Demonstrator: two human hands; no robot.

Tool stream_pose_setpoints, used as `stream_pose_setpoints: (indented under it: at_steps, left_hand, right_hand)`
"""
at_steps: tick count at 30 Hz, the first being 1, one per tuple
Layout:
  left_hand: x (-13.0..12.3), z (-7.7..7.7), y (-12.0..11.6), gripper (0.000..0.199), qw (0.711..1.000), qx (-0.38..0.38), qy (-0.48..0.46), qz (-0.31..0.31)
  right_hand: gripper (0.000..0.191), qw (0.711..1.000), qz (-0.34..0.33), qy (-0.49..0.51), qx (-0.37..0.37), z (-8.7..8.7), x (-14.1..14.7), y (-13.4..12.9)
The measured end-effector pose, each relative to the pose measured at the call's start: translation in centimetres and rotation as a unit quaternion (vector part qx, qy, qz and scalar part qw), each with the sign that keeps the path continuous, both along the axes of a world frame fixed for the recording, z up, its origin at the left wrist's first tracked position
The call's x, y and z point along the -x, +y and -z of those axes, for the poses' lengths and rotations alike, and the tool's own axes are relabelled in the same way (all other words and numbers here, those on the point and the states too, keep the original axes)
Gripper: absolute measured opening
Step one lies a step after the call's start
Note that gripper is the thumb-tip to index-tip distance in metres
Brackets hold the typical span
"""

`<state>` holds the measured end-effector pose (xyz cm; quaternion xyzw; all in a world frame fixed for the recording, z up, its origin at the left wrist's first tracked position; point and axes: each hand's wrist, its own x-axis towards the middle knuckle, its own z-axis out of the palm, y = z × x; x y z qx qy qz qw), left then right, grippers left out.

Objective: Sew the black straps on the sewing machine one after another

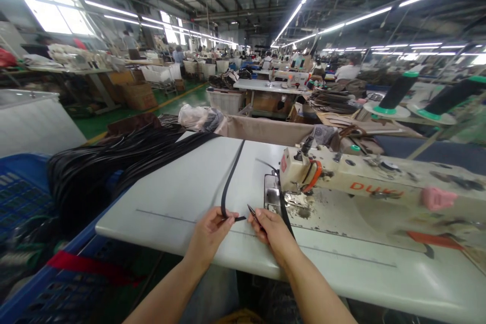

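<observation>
A narrow black strap (230,178) runs from the far edge of the white sewing table (170,187) towards me. My left hand (212,230) pinches it near its end, and the short tip sticks out to the right. Close beside that tip, my right hand (271,230) is closed around small, pointed thread snips (251,210), mostly hidden by the fingers. The two hands are slightly apart, over the front of the table. Right of them stands a sewing machine (364,182), with another black strip (284,207) lying past its needle area.
A thick bundle of black straps (87,167) drapes over the table's left side and a blue plastic basket (72,273). Thread cones (398,92) stand at the right. Behind the table are a fabric-lined bin (261,130) and further workstations with people.
</observation>
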<state>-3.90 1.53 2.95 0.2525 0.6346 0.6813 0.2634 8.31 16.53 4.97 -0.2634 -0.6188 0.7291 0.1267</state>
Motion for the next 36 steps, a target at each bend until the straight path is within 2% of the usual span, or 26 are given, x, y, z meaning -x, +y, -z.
stream_pose_setpoints:
  at_steps: [2, 4, 5, 6, 7, 8, 9, 10, 11, 14, 18, 20, 23, 28, 30, 32, 34, 36]
  left_hand:
    - [0.4, -0.1, -0.4, 0.026, 1.000, 0.014, 0.007, 0.009]
    - [0.8, -0.4, -0.8, 0.028, 0.999, 0.038, 0.006, 0.023]
    - [1.1, -0.6, -1.0, 0.030, 0.998, 0.051, -0.003, 0.032]
    - [1.3, -0.9, -1.3, 0.032, 0.997, 0.063, -0.016, 0.042]
    - [1.6, -1.1, -1.5, 0.033, 0.996, 0.073, -0.028, 0.052]
    - [1.8, -1.3, -1.7, 0.035, 0.994, 0.082, -0.035, 0.062]
    - [2.2, -1.5, -1.9, 0.036, 0.993, 0.093, -0.035, 0.071]
    - [2.6, -1.5, -2.1, 0.037, 0.991, 0.105, -0.027, 0.077]
    - [3.0, -1.5, -2.3, 0.040, 0.990, 0.118, -0.014, 0.077]
    - [5.0, -0.9, -3.0, 0.055, 0.985, 0.166, 0.031, 0.049]
    - [9.0, -0.1, -4.3, 0.067, 0.964, 0.229, 0.132, -0.026]
    - [11.4, -0.3, -5.5, 0.063, 0.936, 0.277, 0.210, -0.044]
    - [15.1, -1.6, -8.0, 0.055, 0.870, 0.366, 0.321, -0.082]
    - [21.9, -4.4, -14.7, 0.046, 0.787, 0.427, 0.388, -0.216]
    - [24.5, -5.0, -18.1, 0.045, 0.719, 0.515, 0.398, -0.244]
    - [26.5, -5.3, -21.5, 0.046, 0.676, 0.588, 0.358, -0.263]
    - [27.7, -5.1, -24.6, 0.044, 0.665, 0.620, 0.312, -0.278]
    - [28.1, -4.5, -26.9, 0.037, 0.669, 0.626, 0.275, -0.292]
  right_hand:
    - [0.042, 0.999, 0.014, -0.004, -0.043, -0.1, -0.8, 0.1]
    - [0.031, 0.982, 0.045, -0.033, -0.178, -0.2, -2.0, 0.3]
    - [0.025, 0.955, 0.067, -0.061, -0.283, -0.2, -2.6, 0.4]
    - [0.016, 0.908, 0.091, -0.098, -0.396, -0.2, -3.4, 0.5]
    - [0.004, 0.847, 0.111, -0.140, -0.500, -0.1, -4.1, 0.6]
    - [0.014, 0.786, 0.125, -0.185, -0.576, 0.1, -4.8, 0.7]
    - [0.028, 0.742, 0.129, -0.228, -0.617, 0.4, -5.5, 0.7]
    - [0.040, 0.714, 0.122, -0.268, -0.636, 0.6, -6.0, 0.8]
    - [0.049, 0.700, 0.104, -0.302, -0.639, 0.9, -6.6, 0.9]
    - [0.056, 0.692, 0.044, -0.353, -0.628, 1.6, -7.6, 0.8]
    - [0.052, 0.677, 0.017, -0.368, -0.637, 1.7, -7.8, 0.6]
    - [0.050, 0.672, 0.009, -0.373, -0.640, 1.5, -7.7, 0.6]
    - [0.050, 0.671, -0.006, -0.382, -0.635, 1.3, -7.5, 0.7]
    - [0.050, 0.681, -0.010, -0.378, -0.628, 1.4, -7.5, 1.1]
    - [0.051, 0.685, -0.007, -0.368, -0.629, 1.8, -7.7, 1.3]
    - [0.053, 0.690, -0.003, -0.355, -0.630, 2.3, -8.0, 1.6]
    - [0.055, 0.698, -0.001, -0.341, -0.629, 2.9, -8.2, 2.0]
    - [0.058, 0.710, -0.004, -0.328, -0.623, 3.5, -8.4, 2.6]
